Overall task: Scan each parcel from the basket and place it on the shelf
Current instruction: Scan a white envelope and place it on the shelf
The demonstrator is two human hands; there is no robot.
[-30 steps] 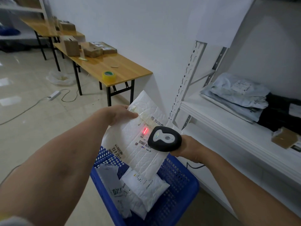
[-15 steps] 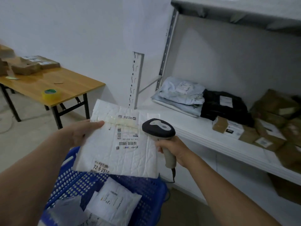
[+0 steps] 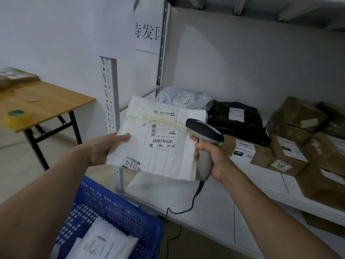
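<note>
Head view: a person holds a white padded parcel (image 3: 160, 141) in the air, above the front edge of a white shelf (image 3: 252, 186) and up and to the right of a blue basket (image 3: 115, 208). The left hand (image 3: 104, 148) pinches the parcel's left edge, thumb on top and fingers beneath. The right hand (image 3: 211, 159) is wrapped around the handle of a corded scanner (image 3: 203, 135), whose head sits just over the parcel's right edge. The parcel looks light and soft, a quilted mailer that bends and probably sags if held by one corner; its skin seems smooth and a little slippery. A hold midway along one edge, as shown, likely keeps it flat with the barcode label facing up. Counted: one parcel in hand and one scanner. At least two white parcels (image 3: 104, 242) lie in the basket, though the frame cuts them off. On the shelf lie one grey bag (image 3: 184, 99), one black bag (image 3: 235, 118) and at least four brown boxes (image 3: 250, 152); those at the far right are too blurred to count surely.
</note>
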